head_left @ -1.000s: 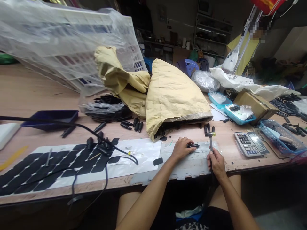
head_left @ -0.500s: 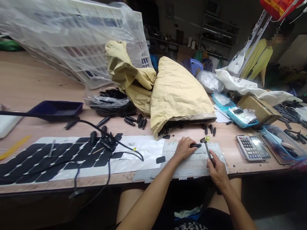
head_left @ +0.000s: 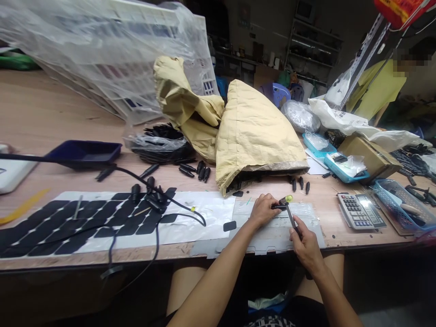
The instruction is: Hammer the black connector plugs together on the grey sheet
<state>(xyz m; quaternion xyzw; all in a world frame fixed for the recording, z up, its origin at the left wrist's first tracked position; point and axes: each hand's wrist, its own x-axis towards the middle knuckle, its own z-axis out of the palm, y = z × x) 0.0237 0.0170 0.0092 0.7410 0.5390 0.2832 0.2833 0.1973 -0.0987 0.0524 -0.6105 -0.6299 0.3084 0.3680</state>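
Note:
My right hand (head_left: 304, 238) is closed around the handle of a small hammer (head_left: 290, 213) with a yellowish face. The hammer head is right at the end of a slim black part (head_left: 278, 206); whether they touch I cannot tell. That part lies low over a grey plastic board (head_left: 272, 236), and my left hand (head_left: 262, 210) pinches its near end, its fingertips partly hidden. To the left on the board's edge is a black rounded patch (head_left: 229, 226).
Behind my hands lies a large tan cloth sack (head_left: 255, 127). Black cylindrical parts (head_left: 151, 195) rest on a white sheet with dark patches, crossed by a black cable (head_left: 177, 200). A calculator (head_left: 361, 211) and blue basket (head_left: 405, 209) stand right. A person in yellow (head_left: 374, 91) is at the back right.
The hammer head has moved left and over to the end of the black part, and my right hand has shifted slightly left. My left hand keeps its pinch. The whole view has shifted a little.

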